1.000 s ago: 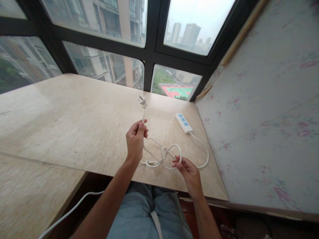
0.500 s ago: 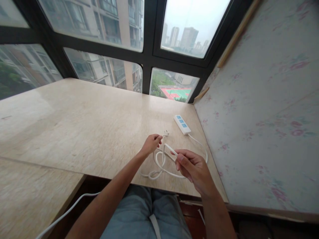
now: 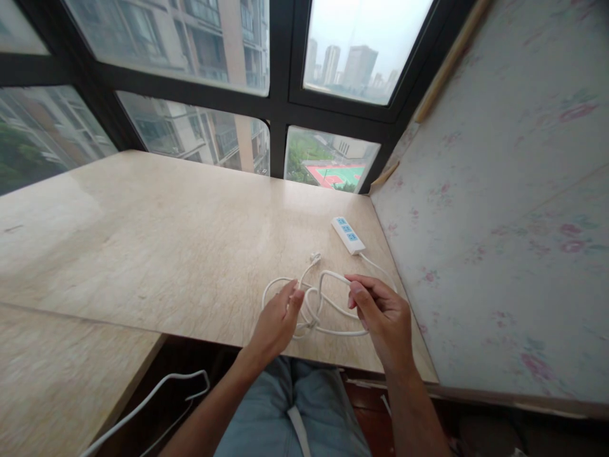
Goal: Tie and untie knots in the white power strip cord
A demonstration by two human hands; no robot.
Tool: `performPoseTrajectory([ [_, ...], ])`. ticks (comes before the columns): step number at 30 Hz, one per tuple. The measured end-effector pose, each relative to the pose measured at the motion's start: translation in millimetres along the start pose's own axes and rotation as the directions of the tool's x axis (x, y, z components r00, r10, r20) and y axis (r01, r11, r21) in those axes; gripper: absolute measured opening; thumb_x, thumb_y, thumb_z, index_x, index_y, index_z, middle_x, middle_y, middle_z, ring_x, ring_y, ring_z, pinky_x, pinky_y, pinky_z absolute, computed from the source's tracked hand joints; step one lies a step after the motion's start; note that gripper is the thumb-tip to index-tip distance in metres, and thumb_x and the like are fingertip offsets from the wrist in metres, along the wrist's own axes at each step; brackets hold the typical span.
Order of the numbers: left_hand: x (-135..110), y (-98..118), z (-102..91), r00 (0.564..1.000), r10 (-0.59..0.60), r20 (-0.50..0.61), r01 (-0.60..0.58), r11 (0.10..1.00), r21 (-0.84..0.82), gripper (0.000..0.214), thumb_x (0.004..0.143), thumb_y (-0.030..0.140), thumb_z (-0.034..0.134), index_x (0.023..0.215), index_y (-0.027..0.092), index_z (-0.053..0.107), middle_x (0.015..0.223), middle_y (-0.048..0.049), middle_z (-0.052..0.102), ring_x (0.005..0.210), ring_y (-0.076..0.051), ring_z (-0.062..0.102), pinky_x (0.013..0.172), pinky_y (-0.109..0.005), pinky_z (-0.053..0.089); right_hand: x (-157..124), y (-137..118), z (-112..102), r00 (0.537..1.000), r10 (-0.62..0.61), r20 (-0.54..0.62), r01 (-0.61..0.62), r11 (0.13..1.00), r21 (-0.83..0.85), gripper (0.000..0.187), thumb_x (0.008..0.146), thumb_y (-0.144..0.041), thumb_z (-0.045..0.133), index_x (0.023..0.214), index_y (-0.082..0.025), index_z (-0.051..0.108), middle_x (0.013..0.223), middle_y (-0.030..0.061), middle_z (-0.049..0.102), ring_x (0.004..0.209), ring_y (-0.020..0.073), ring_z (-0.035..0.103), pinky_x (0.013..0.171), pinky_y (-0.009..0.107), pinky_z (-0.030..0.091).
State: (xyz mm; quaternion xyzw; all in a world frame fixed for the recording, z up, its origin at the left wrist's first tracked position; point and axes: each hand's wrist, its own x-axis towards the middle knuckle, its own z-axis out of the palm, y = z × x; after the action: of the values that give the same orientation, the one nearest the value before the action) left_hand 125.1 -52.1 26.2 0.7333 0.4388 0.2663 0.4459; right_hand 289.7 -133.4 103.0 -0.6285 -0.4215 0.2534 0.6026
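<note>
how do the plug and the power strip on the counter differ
The power strip is a long bar, while the plug is much smaller and compact. The power strip has blue socket faces along its top; the plug shows no blue. The power strip lies closer to the window, the plug closer to the hands. Both are whitish and join white cord.

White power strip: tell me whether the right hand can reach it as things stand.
Probably yes: the white power strip lies just beyond the right hand, only its cord running between, though that hand holds a cord loop.
</note>
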Motion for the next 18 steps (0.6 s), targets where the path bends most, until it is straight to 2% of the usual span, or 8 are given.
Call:
performPoseTrajectory([
  [3,-27.7,3.4,2.9,0.992,-0.010,0.125,-0.001,0.997,0.083,0.067,0.087,0.056,0.049,0.141,0.017,0.040,0.105,-0.0111,0.070,0.090,-0.025,0.066,0.077,-0.034,0.047,1.0,-3.4,1.6,0.999,-0.038,0.014,0.039,0.999,-0.023,0.023,0.086,-0.037,0.063,0.098,-0.019,0.072,0.062,-0.0014,0.060,0.049,0.0080,0.050,0.044,0.019,0.039],
  [5,-37.1,2.9,5.0,0.990,0.023,0.141,-0.053,0.976,0.210,0.069,0.080,0.054,0.060,0.138,0.018,0.044,0.092,-0.0072,0.071,0.082,-0.025,0.066,0.071,-0.033,0.046,2.6,-5.5,0.0,0.996,-0.070,0.046,0.073,0.995,-0.062,0.023,0.086,-0.036,0.063,0.097,-0.018,0.071,0.062,-0.0012,0.061,0.053,0.0091,0.053,0.048,0.020,0.043],
  [8,-40.2,-3.2,1.8,0.984,0.123,0.129,-0.162,0.920,0.356,0.036,0.086,0.045,0.057,0.113,0.021,0.062,0.080,-0.0041,0.070,0.075,-0.023,0.065,0.067,-0.031,0.045,8.2,-6.7,-10.3,0.987,-0.100,0.128,0.119,0.981,-0.153,0.025,0.085,-0.037,0.064,0.098,-0.018,0.071,0.063,-0.0005,0.062,0.055,0.0103,0.056,0.051,0.020,0.044],
  [10,-39.0,-10.1,-6.8,0.969,0.233,0.080,-0.245,0.866,0.437,0.024,0.090,0.038,0.052,0.095,0.020,0.067,0.081,-0.0054,0.070,0.077,-0.023,0.064,0.069,-0.033,0.046,14.4,-5.9,-22.4,0.977,-0.111,0.180,0.153,0.958,-0.243,0.028,0.082,-0.039,0.066,0.099,-0.017,0.071,0.065,0.0001,0.063,0.055,0.0107,0.056,0.050,0.021,0.044],
  [13,-37.1,-21.8,-27.9,0.906,0.420,-0.052,-0.324,0.768,0.552,0.016,0.088,0.029,0.054,0.091,0.019,0.066,0.086,-0.0071,0.070,0.083,-0.024,0.064,0.077,-0.036,0.047,27.2,-2.8,-42.7,0.953,-0.168,0.250,0.259,0.883,-0.392,0.033,0.079,-0.040,0.070,0.103,-0.017,0.070,0.070,0.0011,0.064,0.057,0.0118,0.057,0.052,0.022,0.045],
  [16,-35.6,-33.0,-51.4,0.822,0.544,-0.167,-0.326,0.690,0.646,0.012,0.081,0.021,0.057,0.090,0.018,0.065,0.094,-0.0086,0.070,0.095,-0.026,0.064,0.087,-0.040,0.047,42.4,3.5,-57.5,0.882,-0.254,0.397,0.438,0.751,-0.494,0.030,0.081,-0.032,0.066,0.107,-0.018,0.068,0.076,0.0030,0.064,0.061,0.0133,0.057,0.057,0.024,0.048],
  [18,-35.0,-39.4,-63.7,0.790,0.573,-0.218,-0.290,0.662,0.691,0.014,0.079,0.019,0.057,0.090,0.018,0.065,0.102,-0.0111,0.068,0.103,-0.028,0.062,0.091,-0.042,0.047,52.4,10.4,-62.6,0.827,-0.296,0.479,0.542,0.650,-0.534,0.024,0.083,-0.022,0.058,0.105,-0.018,0.069,0.080,0.0046,0.065,0.065,0.0147,0.059,0.063,0.026,0.049],
])
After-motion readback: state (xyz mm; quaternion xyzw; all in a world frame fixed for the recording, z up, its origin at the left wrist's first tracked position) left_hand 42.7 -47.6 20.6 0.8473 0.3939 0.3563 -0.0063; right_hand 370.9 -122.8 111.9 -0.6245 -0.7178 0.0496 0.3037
